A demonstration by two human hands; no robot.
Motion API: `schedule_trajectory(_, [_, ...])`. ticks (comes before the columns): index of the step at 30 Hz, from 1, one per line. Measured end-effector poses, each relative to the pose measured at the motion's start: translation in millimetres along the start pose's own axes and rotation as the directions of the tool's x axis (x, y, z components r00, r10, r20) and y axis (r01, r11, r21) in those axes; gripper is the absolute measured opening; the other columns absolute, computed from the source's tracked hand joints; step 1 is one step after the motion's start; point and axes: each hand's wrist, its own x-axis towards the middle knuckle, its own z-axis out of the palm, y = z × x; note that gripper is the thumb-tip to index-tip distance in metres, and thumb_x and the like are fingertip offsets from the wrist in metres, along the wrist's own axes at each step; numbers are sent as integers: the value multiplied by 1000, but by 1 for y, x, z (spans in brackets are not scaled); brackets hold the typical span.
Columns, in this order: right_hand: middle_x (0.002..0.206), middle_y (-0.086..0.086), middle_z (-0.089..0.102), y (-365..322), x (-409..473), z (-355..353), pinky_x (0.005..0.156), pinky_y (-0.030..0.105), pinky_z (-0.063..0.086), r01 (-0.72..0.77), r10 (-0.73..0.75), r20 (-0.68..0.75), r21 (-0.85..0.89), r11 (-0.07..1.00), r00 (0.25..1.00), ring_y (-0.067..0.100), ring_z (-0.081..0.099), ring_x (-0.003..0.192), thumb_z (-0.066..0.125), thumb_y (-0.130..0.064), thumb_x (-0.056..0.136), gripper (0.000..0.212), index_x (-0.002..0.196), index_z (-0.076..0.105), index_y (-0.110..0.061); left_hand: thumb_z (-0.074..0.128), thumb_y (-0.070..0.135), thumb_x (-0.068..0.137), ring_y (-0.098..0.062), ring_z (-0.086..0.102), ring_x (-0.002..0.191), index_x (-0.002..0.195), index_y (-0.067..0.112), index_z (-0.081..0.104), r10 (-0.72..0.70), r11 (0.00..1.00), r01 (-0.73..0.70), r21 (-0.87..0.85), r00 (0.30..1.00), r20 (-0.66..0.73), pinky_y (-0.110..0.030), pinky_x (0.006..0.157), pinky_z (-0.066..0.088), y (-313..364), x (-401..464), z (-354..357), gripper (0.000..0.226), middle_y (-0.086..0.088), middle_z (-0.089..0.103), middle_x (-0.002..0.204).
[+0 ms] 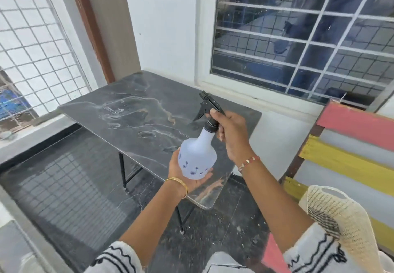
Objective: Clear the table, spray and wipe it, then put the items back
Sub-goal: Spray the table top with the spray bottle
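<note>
A white spray bottle [198, 157] with a black trigger head and small blue flower prints is held tilted over the near right end of the dark marble-pattern table [132, 110]. My left hand [187, 174] cups the bottle's base from below. My right hand [230, 134] grips its black neck, and the nozzle points away toward the far wall. Nothing stands on the tabletop, and faint streaks and wet-looking marks show on it.
A bench with red, yellow and grey slats [349, 144] stands at the right with a cream mesh bag [341, 219] on it. A barred window [298, 34] lies behind the table, a grille [32, 49] at the left. The floor is dark and glossy.
</note>
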Motion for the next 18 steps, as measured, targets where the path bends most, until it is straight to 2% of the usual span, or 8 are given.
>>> schedule_trajectory(2, [70, 23, 66, 5, 11, 14, 54, 21, 39, 27, -19, 113, -65, 998, 993, 20, 51, 50, 63, -17, 87, 21, 89, 68, 3, 38, 54, 85, -36, 60, 83, 118, 12, 59, -15, 1000, 14, -20, 1000, -23, -43, 66, 51, 10, -3, -9, 57, -16, 63, 103])
schedule_trajectory(3, [86, 25, 68, 10, 18, 21, 65, 23, 44, 23, -10, 177, -70, 997, 984, 25, 59, 64, 63, -17, 87, 12, 87, 69, -8, 39, 53, 85, -36, 61, 83, 115, 11, 60, -23, 999, 22, -34, 999, -27, -43, 66, 51, 17, -2, -15, 55, -17, 64, 101])
schedule_trajectory(5, [96, 14, 70, 23, 27, 37, 80, 21, 49, -20, 38, 262, -70, 997, 964, 17, 65, 85, 64, -18, 86, 6, 91, 67, -20, 40, 51, 85, -37, 61, 81, 105, 9, 64, -41, 998, 39, -39, 999, -30, -44, 68, 52, 30, 0, -22, 53, -17, 66, 96])
schedule_trajectory(7, [106, 14, 69, 39, 40, 65, 89, 29, 52, -86, 100, 318, -55, 995, 943, 17, 65, 97, 72, -23, 79, 19, 97, 66, -19, 40, 51, 86, -38, 61, 83, 98, 8, 66, -39, 999, 38, -31, 999, -27, -45, 71, 52, 48, 8, -30, 52, -18, 68, 91])
schedule_trajectory(8, [108, 13, 69, 45, 46, 77, 88, 34, 54, -95, 104, 340, -43, 995, 935, 19, 65, 99, 74, -25, 75, 25, 98, 67, -18, 40, 51, 86, -38, 61, 84, 97, 7, 67, -47, 998, 47, -39, 999, -14, -45, 74, 52, 57, 11, -31, 53, -18, 70, 90])
schedule_trajectory(10, [103, 6, 70, 53, 63, 99, 78, 32, 56, -79, 78, 391, -14, 997, 917, 18, 66, 96, 70, -24, 72, 27, 97, 67, -13, 39, 52, 86, -36, 60, 85, 101, 6, 66, -45, 998, 46, -38, 999, 10, -42, 73, 54, 76, 23, -34, 55, -17, 69, 93])
schedule_trajectory(13, [95, 8, 70, 66, 98, 126, 66, 29, 53, -97, 87, 409, 3, 995, 908, 18, 68, 76, 65, -13, 75, 17, 92, 65, -11, 37, 54, 86, -35, 61, 87, 114, 8, 62, -37, 999, 37, -9, 999, 1, -41, 70, 56, 117, 50, -45, 59, -17, 66, 101])
schedule_trajectory(18, [88, 15, 64, 88, 164, 177, 63, 23, 49, -94, 79, 328, 29, 995, 942, 9, 56, 53, 58, 0, 74, 12, 86, 62, -2, 38, 52, 88, -36, 60, 90, 124, 8, 56, -97, 993, 99, 69, 995, -24, -47, 78, 49, 193, 102, -61, 59, -17, 63, 108])
